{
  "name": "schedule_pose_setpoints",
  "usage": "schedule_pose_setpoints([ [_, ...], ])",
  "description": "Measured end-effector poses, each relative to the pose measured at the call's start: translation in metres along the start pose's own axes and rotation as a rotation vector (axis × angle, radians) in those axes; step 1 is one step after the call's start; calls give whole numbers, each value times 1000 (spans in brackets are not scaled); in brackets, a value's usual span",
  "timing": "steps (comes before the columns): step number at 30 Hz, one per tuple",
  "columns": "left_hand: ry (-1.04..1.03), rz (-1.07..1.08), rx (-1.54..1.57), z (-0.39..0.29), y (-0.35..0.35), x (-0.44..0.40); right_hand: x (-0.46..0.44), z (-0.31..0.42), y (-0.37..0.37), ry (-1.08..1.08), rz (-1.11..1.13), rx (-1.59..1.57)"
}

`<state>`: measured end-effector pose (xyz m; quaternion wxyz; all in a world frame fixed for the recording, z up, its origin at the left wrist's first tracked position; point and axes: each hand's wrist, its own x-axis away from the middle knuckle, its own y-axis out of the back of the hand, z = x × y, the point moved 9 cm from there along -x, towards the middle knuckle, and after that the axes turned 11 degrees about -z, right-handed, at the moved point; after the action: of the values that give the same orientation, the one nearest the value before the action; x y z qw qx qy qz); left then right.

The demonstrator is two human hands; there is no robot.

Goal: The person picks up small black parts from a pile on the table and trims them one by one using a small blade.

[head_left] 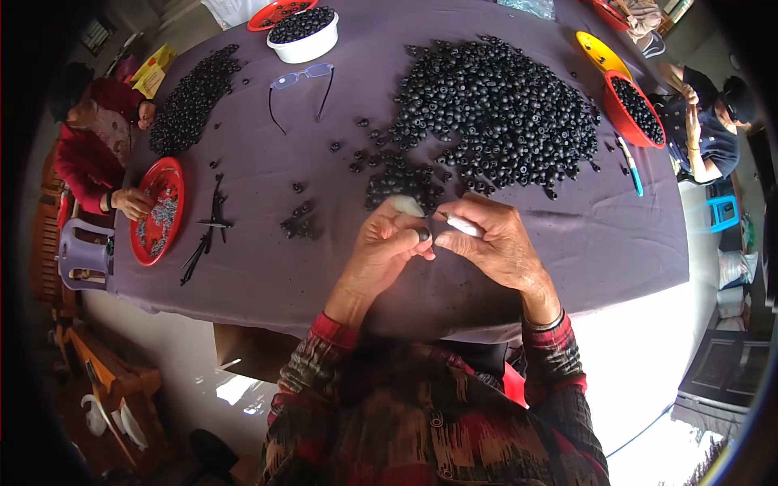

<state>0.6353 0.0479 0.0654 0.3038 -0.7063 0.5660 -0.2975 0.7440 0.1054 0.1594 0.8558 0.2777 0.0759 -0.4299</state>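
Note:
Over the near part of the table, my left hand (385, 243) is closed in a pinch, with a small black round part (423, 234) at the thumb tip. White wrapping (408, 206) covers one of its fingertips. Close beside it, my right hand (498, 243) is closed around a short white piece (464, 225) with a dark tip; its exact kind is unclear. The fingertips of both hands nearly meet. Just beyond them lies a small cluster of black parts (401, 180), joined to a large heap of similar black round parts (502, 113).
Folding glasses (304, 75), black-handled tools (212, 223) and a blue-and-white tool (630, 166) lie on the purple cloth (267, 170). A white bowl (304, 47), red basin (624, 113) and red tray (154, 202) hold parts. People sit left (89, 146) and right (705, 121).

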Motion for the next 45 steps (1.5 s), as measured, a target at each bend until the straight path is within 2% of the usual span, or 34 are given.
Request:
schedule_pose_setpoints([
  [4,82,23,-30,2,-23,11,16,-5,-20,-236,144,-415],
  [9,191,8,43,17,-22,44,41,3,-39,-478,101,-709],
  [11,254,-19,155,28,-17,61,49,11,-39,-387,147,-502],
  [14,218,-108,46,20,3,77,37,16,-19,-145,49,155],
  [15,194,-133,-2,13,8,80,34,-6,-12,-121,-41,304],
  [17,-13,-337,-524,-16,39,80,25,-42,-5,-140,-23,566],
  [20,-151,-557,-937,-57,73,82,14,-63,-4,-231,-45,432],
  [22,-170,-663,-1155,-76,86,85,8,-59,-10,-93,-79,434],
  [25,-319,-757,-1293,-103,84,81,2,-57,-27,6,-71,459],
  [27,-475,-745,-1351,-111,93,74,-2,-52,-35,77,-67,457],
  [30,-621,-747,-1462,-122,84,72,-3,-59,-41,68,-21,480],
  [33,-662,-747,-1393,-115,60,76,-3,-56,-39,25,0,508],
  [35,-576,-572,-1070,-82,59,64,-2,-39,-34,41,-35,445],
  [37,-190,-506,-838,-43,41,59,4,-8,-24,102,-115,291],
  [39,-35,-436,-510,-16,20,52,11,19,-21,212,-139,279],
  [42,22,-278,-341,4,1,47,24,32,-16,193,-80,320],
  [45,18,-236,-202,11,-9,49,31,36,-10,175,-70,256],
])
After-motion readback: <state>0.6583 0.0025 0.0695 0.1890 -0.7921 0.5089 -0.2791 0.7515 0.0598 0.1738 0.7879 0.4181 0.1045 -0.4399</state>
